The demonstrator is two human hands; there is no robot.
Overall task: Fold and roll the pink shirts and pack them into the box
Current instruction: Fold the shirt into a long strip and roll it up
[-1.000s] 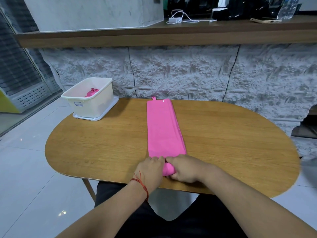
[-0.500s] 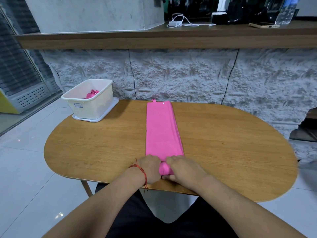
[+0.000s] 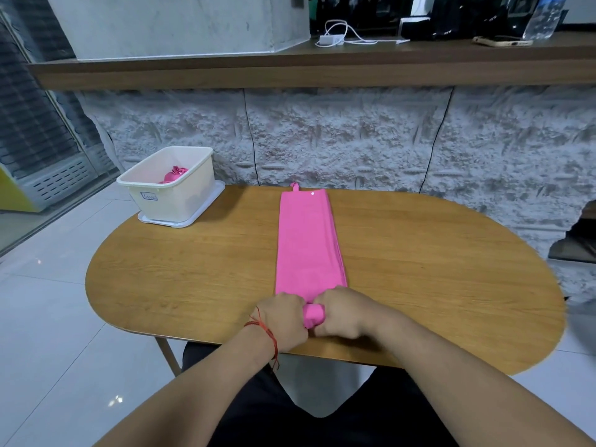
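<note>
On the table (image 3: 193, 269), both hands (image 3: 283, 317) (image 3: 342, 312) grip the pink shirt (image 3: 308, 240).

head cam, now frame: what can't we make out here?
All in the head view:
- Rolled end of the shirt: the left hand and right hand cover it, so only a bit shows between them. Number of turns unknown.
- Box: its wall hides most of the pink cloth inside. Count unknown.
- Label: too small to read.
- Dark items on the shelf: cut off by the top edge.

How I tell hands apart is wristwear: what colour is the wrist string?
The string is red; head view shows it best.
</note>
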